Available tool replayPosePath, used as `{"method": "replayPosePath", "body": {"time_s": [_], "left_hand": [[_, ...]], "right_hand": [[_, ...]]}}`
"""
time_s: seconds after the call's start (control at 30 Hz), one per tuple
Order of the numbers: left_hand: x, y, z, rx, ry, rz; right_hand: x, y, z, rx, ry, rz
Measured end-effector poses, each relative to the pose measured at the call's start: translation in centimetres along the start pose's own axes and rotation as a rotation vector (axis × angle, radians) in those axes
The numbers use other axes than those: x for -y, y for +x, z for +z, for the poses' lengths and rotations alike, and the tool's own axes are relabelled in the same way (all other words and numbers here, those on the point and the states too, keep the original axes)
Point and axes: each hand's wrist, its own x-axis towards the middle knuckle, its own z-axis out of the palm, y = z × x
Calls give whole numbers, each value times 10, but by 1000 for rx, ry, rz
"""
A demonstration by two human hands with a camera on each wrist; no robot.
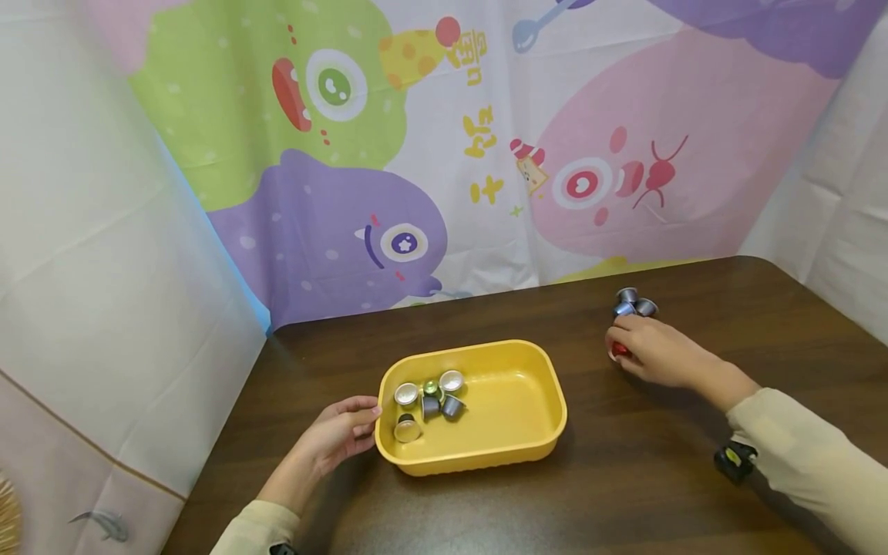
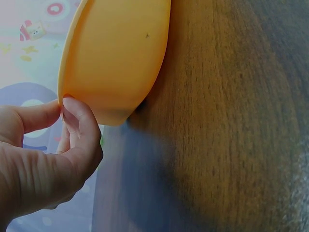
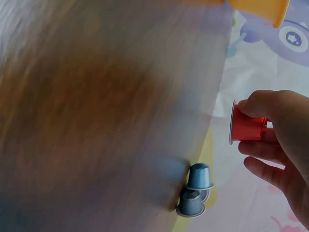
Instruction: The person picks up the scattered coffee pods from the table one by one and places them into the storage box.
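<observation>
Well, red pod (image 3: 247, 127): probably light, slick, dentable; best pinched round its sides.
Right hand (image 1: 648, 351): pinching it.
Yellow tray (image 1: 479, 461): seemingly stiff.
Left hand (image 1: 338, 433): pinching its rim.

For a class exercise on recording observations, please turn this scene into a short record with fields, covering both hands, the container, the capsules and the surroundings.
Left hand: pinches the rim of the yellow tray
Right hand: holds a red capsule
Tray contents: capsules bunched at its left end in the head view
Loose capsules: three, clustered just beyond the right hand
Surface: dark wood-grain table
Backdrop: cloth printed with cartoon creatures
</observation>
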Motion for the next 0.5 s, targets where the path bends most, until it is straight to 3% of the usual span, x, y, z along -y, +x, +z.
{"method": "replayPosePath", "body": {"time_s": [0.5], "left_hand": [[-1,2,0,-23,0,-10]], "right_hand": [[19,14,-12,-14,-14,-62]]}}
